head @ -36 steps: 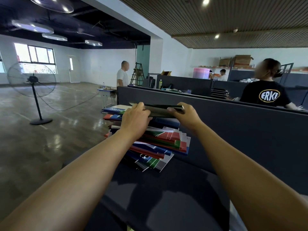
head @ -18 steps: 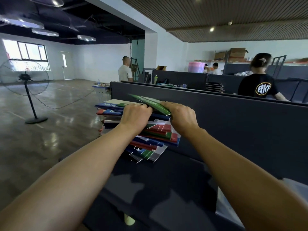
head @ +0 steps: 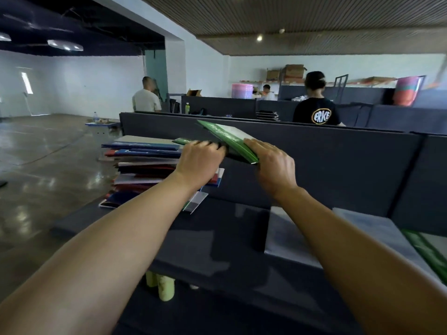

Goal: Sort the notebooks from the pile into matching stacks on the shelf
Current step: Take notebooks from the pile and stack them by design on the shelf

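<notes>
Gripping green notebook [head: 228, 139], right hand [head: 274, 165], above pile [head: 145, 165]

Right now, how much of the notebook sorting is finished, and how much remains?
Done: few. A green-striped notebook and grey covers already lie on the dark shelf.
In hand: the right hand grips a tilted green notebook; the left hand rests on the pile.
Left: the tall mixed pile of blue, red and grey notebooks.
</notes>
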The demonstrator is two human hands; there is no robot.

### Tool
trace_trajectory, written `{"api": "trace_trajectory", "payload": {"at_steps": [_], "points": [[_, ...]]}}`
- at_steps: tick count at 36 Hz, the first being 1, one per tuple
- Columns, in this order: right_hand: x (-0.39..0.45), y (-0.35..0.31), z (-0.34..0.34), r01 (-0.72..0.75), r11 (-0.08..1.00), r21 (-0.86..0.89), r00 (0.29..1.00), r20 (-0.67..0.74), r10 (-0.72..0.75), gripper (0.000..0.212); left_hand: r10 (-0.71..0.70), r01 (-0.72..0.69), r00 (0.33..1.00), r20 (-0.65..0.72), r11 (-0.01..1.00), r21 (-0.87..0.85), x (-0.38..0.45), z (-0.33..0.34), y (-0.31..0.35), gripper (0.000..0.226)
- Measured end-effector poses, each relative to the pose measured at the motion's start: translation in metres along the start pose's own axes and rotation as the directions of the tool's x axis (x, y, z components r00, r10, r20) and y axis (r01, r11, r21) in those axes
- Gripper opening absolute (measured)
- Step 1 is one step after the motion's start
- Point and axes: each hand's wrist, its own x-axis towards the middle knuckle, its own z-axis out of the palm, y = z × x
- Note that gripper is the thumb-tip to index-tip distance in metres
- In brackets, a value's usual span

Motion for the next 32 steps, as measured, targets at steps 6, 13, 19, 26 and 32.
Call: {"api": "trace_trajectory", "payload": {"at_steps": [6, 13, 19, 26, 32], "points": [[-0.050, 0.019, -0.051, -0.204, 0.968, -0.147, 0.979, -0.016, 0.204, 0.054, 0.032, -0.045, 0.996, -0.087, 0.987, -0.155, 0.000, -0.003, 0.040, 0.028], [-0.120, 0.044, -0.104, -0.396, 0.862, -0.316, 0.913, -0.034, 0.407, 0.058, 0.059, -0.085, 0.994, -0.095, 0.949, -0.302, -0.003, -0.017, 0.103, 0.033], [-0.179, 0.076, -0.154, -0.502, 0.750, -0.430, 0.849, -0.081, 0.522, 0.062, 0.087, -0.105, 0.994, -0.061, 0.904, -0.415, 0.010, -0.035, 0.166, 0.034], [-0.245, 0.113, -0.221, -0.574, 0.634, -0.519, 0.784, -0.124, 0.608, 0.060, 0.140, -0.168, 0.986, -0.094, 0.849, -0.502, 0.029, -0.061, 0.254, 0.029], [-0.293, 0.157, -0.271, -0.571, 0.610, -0.549, 0.769, -0.099, 0.631, 0.053, 0.129, -0.151, 0.988, -0.079, 0.799, -0.582, 0.039, -0.088, 0.334, 0.037]]}}
